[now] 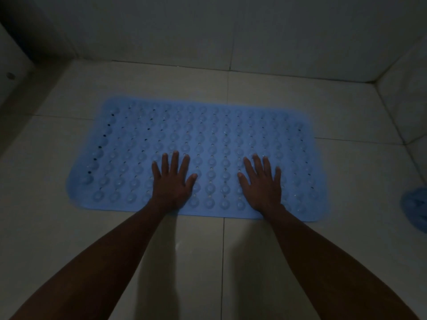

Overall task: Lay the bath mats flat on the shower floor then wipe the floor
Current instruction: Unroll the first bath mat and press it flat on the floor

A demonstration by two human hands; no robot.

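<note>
A light blue rubber bath mat with rows of round suction bumps and small holes lies spread flat on the pale tiled shower floor. My left hand rests palm down on the mat's near middle, fingers spread. My right hand lies palm down beside it, a little to the right, fingers also spread. Neither hand grips anything. The room is dim.
A bunched blue cloth or second mat lies at the right edge on the floor. Tiled walls close the space at the back and right. A raised ledge runs along the left.
</note>
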